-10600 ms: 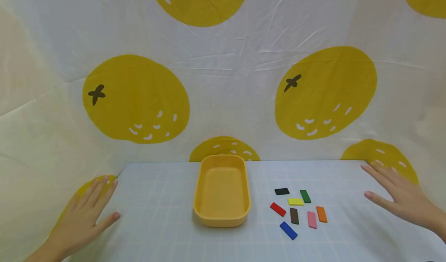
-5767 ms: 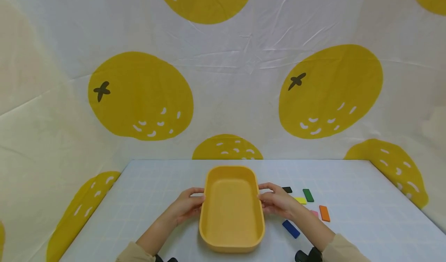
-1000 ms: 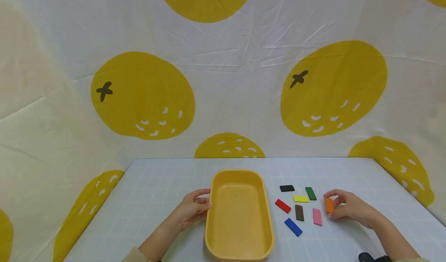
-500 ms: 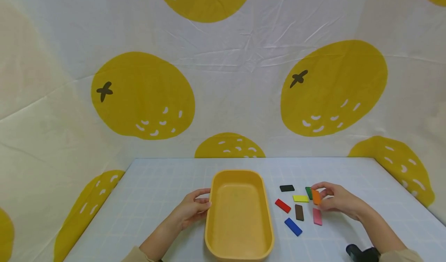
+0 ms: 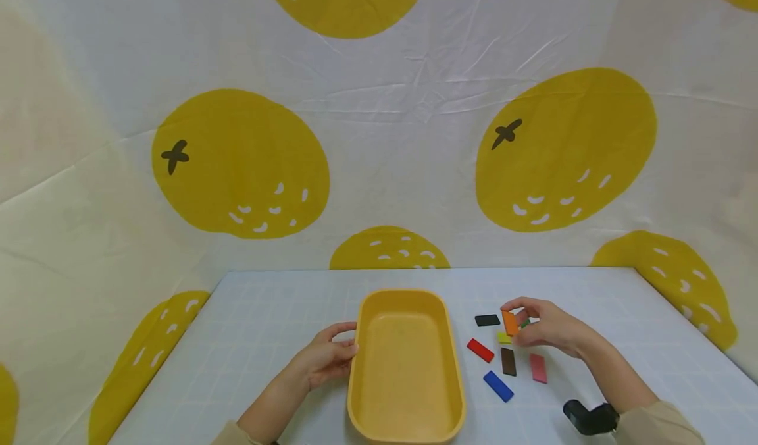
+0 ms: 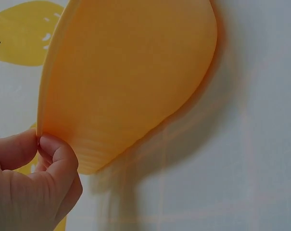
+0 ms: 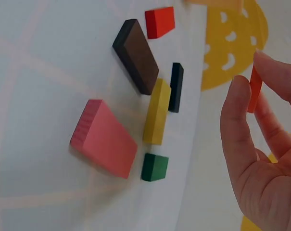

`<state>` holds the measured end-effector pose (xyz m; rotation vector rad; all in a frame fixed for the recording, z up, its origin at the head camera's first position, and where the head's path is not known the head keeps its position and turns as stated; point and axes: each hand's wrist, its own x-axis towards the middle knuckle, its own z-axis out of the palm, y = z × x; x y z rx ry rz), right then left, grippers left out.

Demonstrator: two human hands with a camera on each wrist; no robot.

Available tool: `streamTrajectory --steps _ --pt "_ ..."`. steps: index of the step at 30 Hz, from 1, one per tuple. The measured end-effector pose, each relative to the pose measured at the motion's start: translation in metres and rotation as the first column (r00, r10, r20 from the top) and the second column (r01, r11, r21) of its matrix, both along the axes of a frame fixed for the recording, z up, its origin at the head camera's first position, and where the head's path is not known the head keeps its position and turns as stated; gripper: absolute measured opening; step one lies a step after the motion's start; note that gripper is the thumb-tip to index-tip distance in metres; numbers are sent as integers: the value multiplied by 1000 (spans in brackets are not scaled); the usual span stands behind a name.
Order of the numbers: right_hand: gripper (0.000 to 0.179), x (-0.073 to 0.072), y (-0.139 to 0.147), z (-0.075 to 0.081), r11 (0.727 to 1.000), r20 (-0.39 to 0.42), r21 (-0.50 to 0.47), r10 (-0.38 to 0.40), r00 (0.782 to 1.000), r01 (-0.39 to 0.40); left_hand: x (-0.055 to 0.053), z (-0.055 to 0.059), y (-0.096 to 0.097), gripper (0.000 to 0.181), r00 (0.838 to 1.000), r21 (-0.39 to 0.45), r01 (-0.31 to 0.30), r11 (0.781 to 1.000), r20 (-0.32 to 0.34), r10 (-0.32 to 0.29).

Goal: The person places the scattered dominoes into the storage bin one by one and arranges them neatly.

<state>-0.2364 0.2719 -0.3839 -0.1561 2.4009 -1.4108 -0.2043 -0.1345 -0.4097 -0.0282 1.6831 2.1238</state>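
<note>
My left hand (image 5: 327,357) pinches the left rim of a yellow plastic tray (image 5: 361,392); in the left wrist view the thumb and a finger (image 6: 58,144) grip that rim. Between the thumb and fingers of my right hand (image 5: 551,326) is an orange domino-like block (image 5: 510,323), held up above the table. Beneath and around it lie flat blocks: yellow (image 5: 505,338), green (image 5: 525,324), black (image 5: 487,320), red (image 5: 480,350), brown (image 5: 508,361), pink (image 5: 538,368) and blue (image 5: 499,386). The right hand partly hides the green and yellow blocks.
The light gridded tabletop (image 5: 266,313) ends at the back against a white cloth (image 5: 403,168) printed with yellow fruit. A black device (image 5: 592,418) sits at the right wrist. The tray stands left of the blocks.
Since the earliest frame, both hands have come in and the tray has moved nearer. Over the last second the right hand has lifted the orange block and carried it left; the left hand stays put.
</note>
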Motion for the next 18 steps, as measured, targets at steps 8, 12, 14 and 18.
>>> streamTrajectory --steps 8,12,14,18 --pt "63 -5 -22 3 1000 -5 -17 11 1000 -11 1 -1 2 52 1000 -40 -7 999 -27 6" --pt "62 -9 -34 3 999 -6 -37 35 999 -35 0 -1 2 51 999 -70 -19 997 -40 16" --pt "62 -10 -40 4 998 -3 -41 39 999 -39 0 -1 3 50 999 -78 -24 997 -40 21" --pt "63 -13 -51 4 996 5 -67 62 998 -62 2 0 3 51 999 -90 -31 996 -41 27"
